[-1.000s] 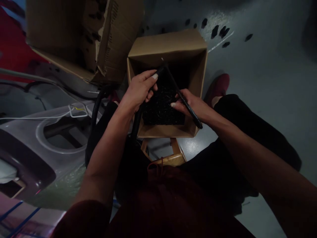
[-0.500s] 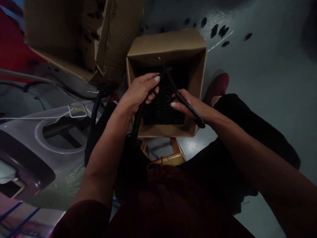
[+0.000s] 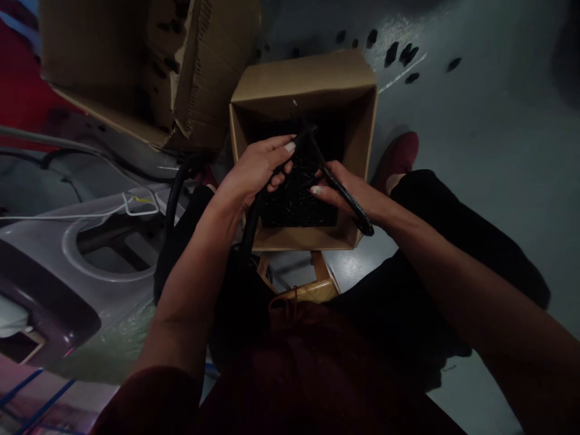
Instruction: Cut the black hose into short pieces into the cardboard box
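Note:
My left hand is closed around a black ribbed tube. The tube runs down under my wrist, and its end sticks out past my thumb. My right hand grips a pair of dark scissors, a handle loop lying over the back of the hand. Their blades point up and away, crossing at the tube's end; the dim light hides whether they touch it. Both hands are over an open cardboard box. Many small black pieces lie inside it.
A larger torn cardboard box stands at the upper left. Beside my left leg is a grey plastic stool with a round opening. Dark pieces are scattered on the floor. A wooden support shows below the box.
The scissors' blades have shifted slightly at the tube's end. Both hands stay almost in place, and the whole view has moved a little.

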A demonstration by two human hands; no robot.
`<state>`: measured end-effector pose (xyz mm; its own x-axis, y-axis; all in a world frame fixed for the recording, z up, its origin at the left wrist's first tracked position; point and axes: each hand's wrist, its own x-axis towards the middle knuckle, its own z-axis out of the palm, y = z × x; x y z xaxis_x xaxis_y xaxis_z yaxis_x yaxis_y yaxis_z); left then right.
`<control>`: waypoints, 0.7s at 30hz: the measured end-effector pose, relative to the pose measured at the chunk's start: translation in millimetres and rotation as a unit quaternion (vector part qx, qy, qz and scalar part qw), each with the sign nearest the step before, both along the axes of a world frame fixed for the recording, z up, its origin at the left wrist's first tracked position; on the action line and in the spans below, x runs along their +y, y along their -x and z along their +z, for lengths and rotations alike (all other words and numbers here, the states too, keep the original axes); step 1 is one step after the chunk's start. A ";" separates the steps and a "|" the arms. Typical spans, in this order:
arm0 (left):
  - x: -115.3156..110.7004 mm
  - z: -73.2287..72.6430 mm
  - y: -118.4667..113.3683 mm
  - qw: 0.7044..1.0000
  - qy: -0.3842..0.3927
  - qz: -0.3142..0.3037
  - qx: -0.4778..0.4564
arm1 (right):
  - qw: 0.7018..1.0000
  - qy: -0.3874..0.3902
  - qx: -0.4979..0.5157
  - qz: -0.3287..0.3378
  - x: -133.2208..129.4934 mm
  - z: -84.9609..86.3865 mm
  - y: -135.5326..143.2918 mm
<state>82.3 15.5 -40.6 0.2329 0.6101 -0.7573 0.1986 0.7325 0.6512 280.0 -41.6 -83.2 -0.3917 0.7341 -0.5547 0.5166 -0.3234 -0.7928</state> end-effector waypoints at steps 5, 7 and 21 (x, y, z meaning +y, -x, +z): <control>-2.5 1.1 0.4 0.999 -0.020 -0.035 0.015 | 0.999 -0.019 -0.047 -0.007 -4.3 -2.9 4.1; -3.1 0.6 0.8 0.999 -0.022 -0.043 0.018 | 0.998 -0.024 -0.049 -0.006 -4.7 -2.8 4.8; -6.0 -9.9 -3.3 0.999 0.007 -0.023 0.021 | 0.989 -0.046 -0.141 -0.008 -2.6 1.6 5.8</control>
